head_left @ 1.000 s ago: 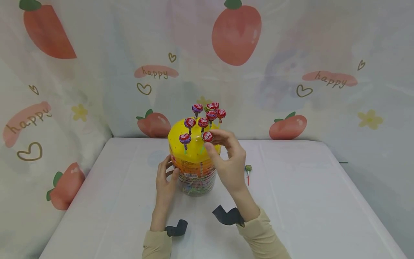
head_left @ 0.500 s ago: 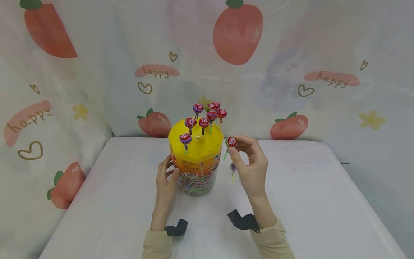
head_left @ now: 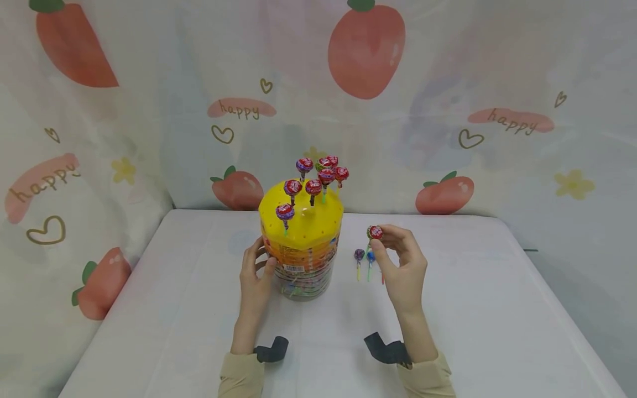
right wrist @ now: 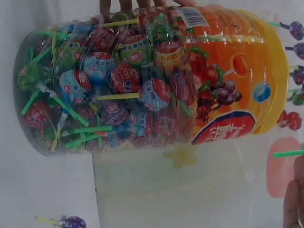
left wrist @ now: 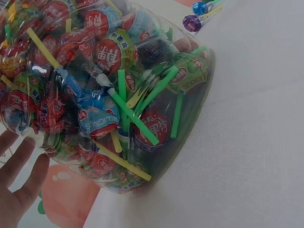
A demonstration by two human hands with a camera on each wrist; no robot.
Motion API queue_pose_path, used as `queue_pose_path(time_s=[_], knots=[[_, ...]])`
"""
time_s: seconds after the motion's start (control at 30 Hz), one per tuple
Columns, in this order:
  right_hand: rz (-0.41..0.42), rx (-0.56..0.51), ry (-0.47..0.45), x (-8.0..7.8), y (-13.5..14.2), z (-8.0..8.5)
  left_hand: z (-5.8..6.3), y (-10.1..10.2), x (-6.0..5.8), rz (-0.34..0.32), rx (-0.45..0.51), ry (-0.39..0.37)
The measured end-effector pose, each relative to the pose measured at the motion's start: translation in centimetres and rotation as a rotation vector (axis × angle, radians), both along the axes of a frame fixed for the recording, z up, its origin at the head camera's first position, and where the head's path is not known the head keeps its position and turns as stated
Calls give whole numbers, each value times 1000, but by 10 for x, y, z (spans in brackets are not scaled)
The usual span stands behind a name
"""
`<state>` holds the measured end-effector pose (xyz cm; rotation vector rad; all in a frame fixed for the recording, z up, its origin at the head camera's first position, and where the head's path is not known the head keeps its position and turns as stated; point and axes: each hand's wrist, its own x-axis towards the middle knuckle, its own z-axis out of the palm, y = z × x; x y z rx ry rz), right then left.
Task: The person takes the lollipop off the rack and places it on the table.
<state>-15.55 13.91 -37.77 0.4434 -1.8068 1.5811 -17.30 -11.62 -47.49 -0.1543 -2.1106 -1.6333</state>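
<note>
A large clear jar full of wrapped lollipops stands upright, topped by a yellow lid. Several lollipops stick up from the lid by their sticks. My left hand rests against the jar's left side; in the left wrist view its spread, fairly straight fingers touch the plastic. Right of the jar, my right hand pinches a red-and-green lollipop between thumb and fingers, candy end up. Its green stick shows in the right wrist view.
Just right of the jar, a purple lollipop and a blue lollipop lie on the white table. A red stick shows beside them, its top hidden by my right hand. Printed cloth hangs behind the table.
My right hand has drawn the red-and-green lollipop away from the lid, then right and down over the table, uncovering the lollipops there. My left hand stays on the jar.
</note>
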Motion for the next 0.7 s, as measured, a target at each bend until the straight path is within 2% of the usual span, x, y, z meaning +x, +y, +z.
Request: queue_pose_path(time_s=[0.27,0.43,0.53,0.7], knots=[[-47,30,-79,-12,19,-12,0,-1,0,-2,4,-7],[-93,7,-207,-20,38,-23,1,-1,1,4,-3,-8],[-119,3,-272,-29,50,-35,2,-1,2,5,-6,-9],[-145,17,-389,-26,55,-32,2,0,2,7,-5,-17]])
